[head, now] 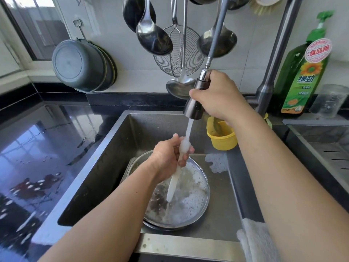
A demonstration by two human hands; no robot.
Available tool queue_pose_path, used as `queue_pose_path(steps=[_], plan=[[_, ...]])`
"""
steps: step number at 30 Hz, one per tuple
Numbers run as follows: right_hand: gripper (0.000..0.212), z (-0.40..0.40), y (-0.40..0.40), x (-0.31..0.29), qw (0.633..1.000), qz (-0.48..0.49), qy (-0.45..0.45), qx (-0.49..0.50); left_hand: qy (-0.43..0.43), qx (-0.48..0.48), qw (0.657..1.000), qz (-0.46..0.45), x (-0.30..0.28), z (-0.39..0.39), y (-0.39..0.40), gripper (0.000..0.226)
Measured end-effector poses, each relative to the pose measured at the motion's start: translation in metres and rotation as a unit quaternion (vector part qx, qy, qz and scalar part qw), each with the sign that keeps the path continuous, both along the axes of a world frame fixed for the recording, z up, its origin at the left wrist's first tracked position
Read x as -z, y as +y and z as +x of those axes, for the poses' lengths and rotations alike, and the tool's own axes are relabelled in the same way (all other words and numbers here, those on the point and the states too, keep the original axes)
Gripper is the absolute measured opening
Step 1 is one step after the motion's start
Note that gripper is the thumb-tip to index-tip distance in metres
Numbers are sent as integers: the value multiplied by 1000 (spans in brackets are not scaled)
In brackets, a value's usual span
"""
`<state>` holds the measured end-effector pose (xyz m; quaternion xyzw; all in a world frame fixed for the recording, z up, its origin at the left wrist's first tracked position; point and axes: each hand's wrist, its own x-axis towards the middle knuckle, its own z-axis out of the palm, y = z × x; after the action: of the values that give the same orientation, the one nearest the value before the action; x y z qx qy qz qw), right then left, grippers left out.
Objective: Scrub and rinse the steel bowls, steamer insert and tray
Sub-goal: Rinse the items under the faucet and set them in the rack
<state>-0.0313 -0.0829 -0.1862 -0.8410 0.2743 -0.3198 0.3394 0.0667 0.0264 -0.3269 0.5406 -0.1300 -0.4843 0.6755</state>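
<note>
A steel bowl [196, 214] full of foamy water sits in the steel sink [117, 154], stacked on other steel pieces whose edges show at its left. My right hand [219, 95] grips the pull-out tap head [196, 99], and water streams from it. My left hand [170, 157] is under that stream above the bowl, fingers loosely curled with water running through them and nothing visibly held.
A yellow cup [222, 137] stands in the sink's far right corner. Ladles and a wire skimmer [179, 52] hang above. Steel basins [81, 65] hang on the wall at left. A green soap bottle [304, 72] stands right. A white cloth [255, 241] lies on the front rim.
</note>
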Motion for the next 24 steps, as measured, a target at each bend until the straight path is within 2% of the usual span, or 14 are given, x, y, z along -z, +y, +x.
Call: queue_pose_path(steps=[6, 13, 17, 22, 24], plan=[[17, 0, -1, -2, 1000, 14, 4, -14, 28, -1, 1000, -14, 2, 3, 0, 36], [21, 3, -3, 0, 999, 41, -4, -23, -93, 33, 994, -38, 8, 3, -2, 9], [27, 5, -3, -1, 997, 62, -7, -37, -112, 17, 994, -9, 5, 6, -1, 16], [22, 5, -1, -1, 996, 70, -20, -48, -249, -8, 964, 97, 2, -2, -3, 36], [19, 5, -1, 0, 996, 67, -24, -46, -240, -13, 965, 108, -1, -4, -4, 46]])
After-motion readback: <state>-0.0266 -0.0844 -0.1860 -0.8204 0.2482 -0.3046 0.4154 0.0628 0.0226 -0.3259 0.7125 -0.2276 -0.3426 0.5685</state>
